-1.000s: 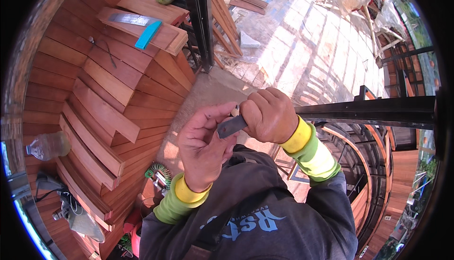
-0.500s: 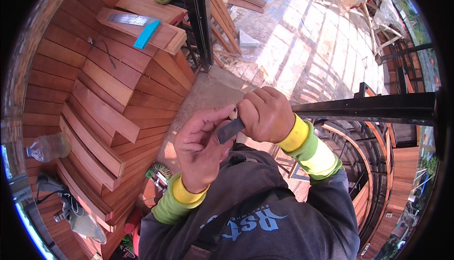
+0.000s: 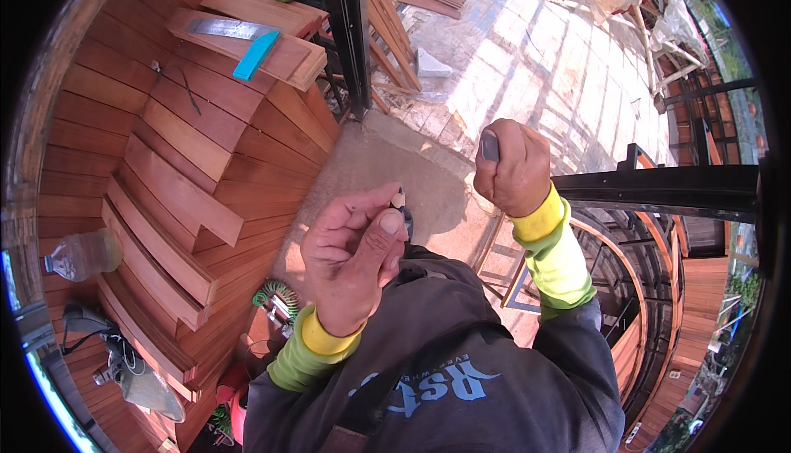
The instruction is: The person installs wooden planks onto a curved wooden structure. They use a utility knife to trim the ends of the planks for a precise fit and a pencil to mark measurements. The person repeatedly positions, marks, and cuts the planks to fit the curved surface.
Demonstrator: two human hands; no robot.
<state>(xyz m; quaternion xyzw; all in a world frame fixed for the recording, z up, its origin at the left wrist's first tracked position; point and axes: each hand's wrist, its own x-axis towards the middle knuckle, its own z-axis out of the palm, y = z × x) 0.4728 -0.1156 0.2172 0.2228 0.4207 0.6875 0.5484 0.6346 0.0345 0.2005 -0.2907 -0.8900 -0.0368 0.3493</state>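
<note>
My left hand (image 3: 342, 251) is closed in a pinch round a pencil (image 3: 399, 199). Its sharpened, pale wooden end points up past the thumb and fingertips. Up and to the right, apart from the pencil, my right hand (image 3: 519, 171) makes a fist round a flat grey metal blade (image 3: 489, 145). Only one end of that blade shows at the top of the fist; the fingers hide the rest. Both hands are held in front of my dark top, over the floor.
Loose boards (image 3: 161, 243) lie on the plank-covered steps at left, near a plastic bottle (image 3: 86, 255). Higher up, a try square with a turquoise handle (image 3: 257, 56) rests on stacked planks. A black metal post (image 3: 342, 33) and a black rail (image 3: 659, 191) stand close by.
My right hand has moved up and right with the blade, away from the pencil. Before, the blade lay across the left fingers by the pencil's tip. My left hand has hardly moved.
</note>
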